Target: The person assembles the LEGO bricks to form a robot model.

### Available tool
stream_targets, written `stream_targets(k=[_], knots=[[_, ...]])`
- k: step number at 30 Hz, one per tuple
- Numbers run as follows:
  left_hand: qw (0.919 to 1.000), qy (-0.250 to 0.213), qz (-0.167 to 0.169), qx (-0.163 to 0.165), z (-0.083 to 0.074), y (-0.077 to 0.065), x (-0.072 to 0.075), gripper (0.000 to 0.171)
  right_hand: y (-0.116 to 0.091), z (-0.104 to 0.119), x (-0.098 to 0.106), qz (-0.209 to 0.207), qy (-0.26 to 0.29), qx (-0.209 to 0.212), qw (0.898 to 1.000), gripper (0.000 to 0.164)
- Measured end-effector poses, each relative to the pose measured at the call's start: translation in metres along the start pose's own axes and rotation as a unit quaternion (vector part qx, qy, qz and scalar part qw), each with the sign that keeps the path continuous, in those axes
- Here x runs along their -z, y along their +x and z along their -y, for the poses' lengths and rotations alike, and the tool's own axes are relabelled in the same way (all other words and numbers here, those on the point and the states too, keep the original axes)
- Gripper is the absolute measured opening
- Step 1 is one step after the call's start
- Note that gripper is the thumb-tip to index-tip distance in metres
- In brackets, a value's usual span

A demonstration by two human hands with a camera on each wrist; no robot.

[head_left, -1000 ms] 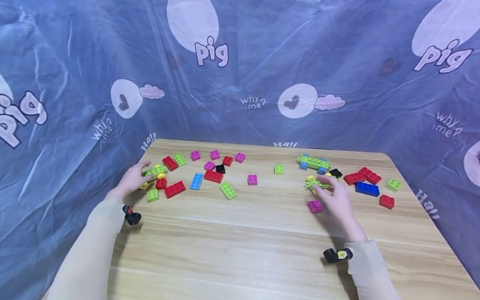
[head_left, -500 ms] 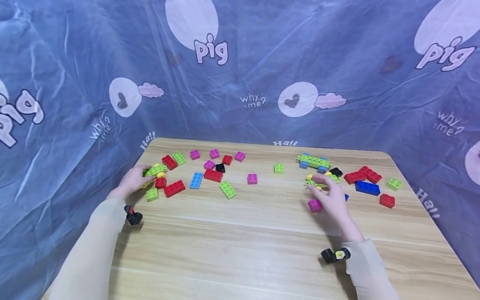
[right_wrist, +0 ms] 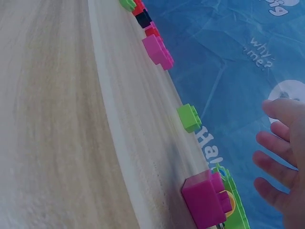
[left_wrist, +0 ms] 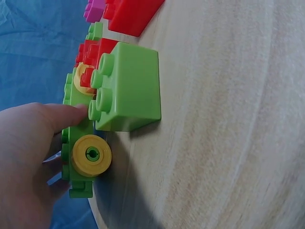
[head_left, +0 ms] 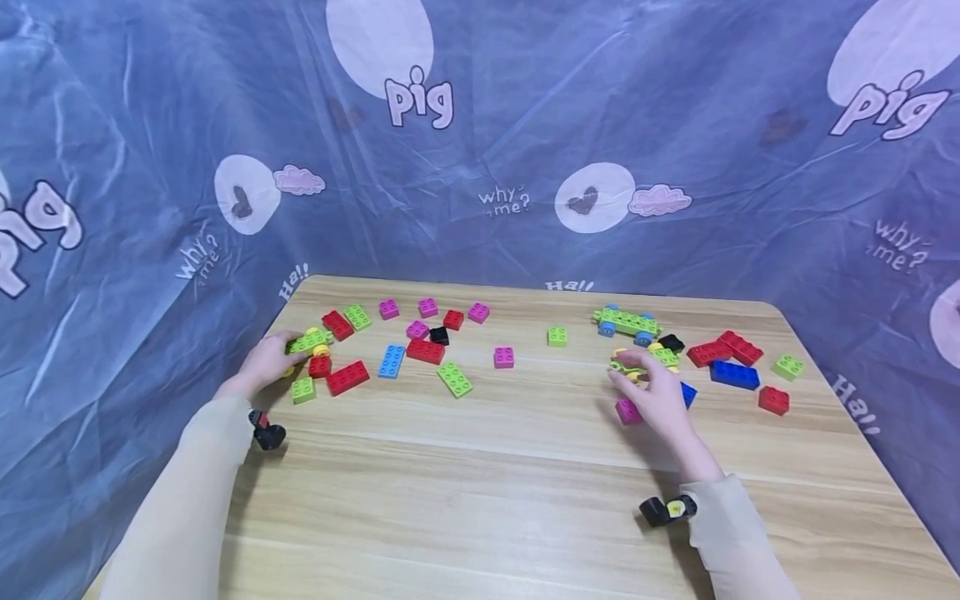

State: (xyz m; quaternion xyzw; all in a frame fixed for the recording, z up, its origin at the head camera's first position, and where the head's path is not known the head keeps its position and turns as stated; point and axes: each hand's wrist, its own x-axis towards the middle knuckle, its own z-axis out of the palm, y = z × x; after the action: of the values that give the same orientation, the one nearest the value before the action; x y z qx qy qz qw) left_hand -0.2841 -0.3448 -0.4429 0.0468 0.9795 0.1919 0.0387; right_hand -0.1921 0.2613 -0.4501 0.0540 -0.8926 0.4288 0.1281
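My left hand (head_left: 262, 364) grips a lime-green toy car base (left_wrist: 76, 129) with yellow wheels at the table's left edge. The thumb lies along its near side and the other fingers go behind it. Beside it stand a square green brick (left_wrist: 138, 88) and a small red brick (head_left: 320, 367). My right hand (head_left: 662, 400) hovers with fingers spread and bent, holding nothing. Beyond and below its fingers sits a second green car base (head_left: 663, 357) with yellow wheels, partly covered in the head view. A magenta brick (right_wrist: 202, 202) lies just under that hand.
A green car base with blue wheels (head_left: 627, 322) stands behind the right hand. Red bricks (head_left: 738, 348) and a long blue brick (head_left: 735, 375) lie to its right. Several loose bricks, among them a light blue one (head_left: 391, 362), spread over the left half. A blue cloth (head_left: 480, 150) hangs behind.
My right hand has shifted slightly left, uncovering part of a blue brick beside it. The left index finger has come down from its raised position onto the car base, which stays in place.
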Motion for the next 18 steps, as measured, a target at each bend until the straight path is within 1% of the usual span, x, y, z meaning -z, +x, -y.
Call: stream_targets(k=[7, 11, 15, 18], knots=[[0.9999, 0.001, -0.005, 0.014, 0.005, -0.003, 0.000, 0.050, 0.000, -0.001, -0.002, 0.001, -0.001, 0.005, 1.000, 0.041], [0.9996, 0.000, -0.023, 0.014, 0.005, -0.004, 0.005, 0.052, 0.000, -0.001, -0.003, 0.002, -0.009, 0.004, 1.000, 0.039], [0.9987, -0.005, -0.050, -0.001, -0.003, -0.003, 0.012, 0.052, 0.001, 0.000, -0.004, 0.001, -0.011, 0.010, 1.000, 0.038], [0.9983, -0.007, -0.058, -0.008, -0.012, -0.002, 0.019, 0.054, 0.003, 0.002, -0.006, 0.003, -0.011, 0.015, 1.000, 0.038]])
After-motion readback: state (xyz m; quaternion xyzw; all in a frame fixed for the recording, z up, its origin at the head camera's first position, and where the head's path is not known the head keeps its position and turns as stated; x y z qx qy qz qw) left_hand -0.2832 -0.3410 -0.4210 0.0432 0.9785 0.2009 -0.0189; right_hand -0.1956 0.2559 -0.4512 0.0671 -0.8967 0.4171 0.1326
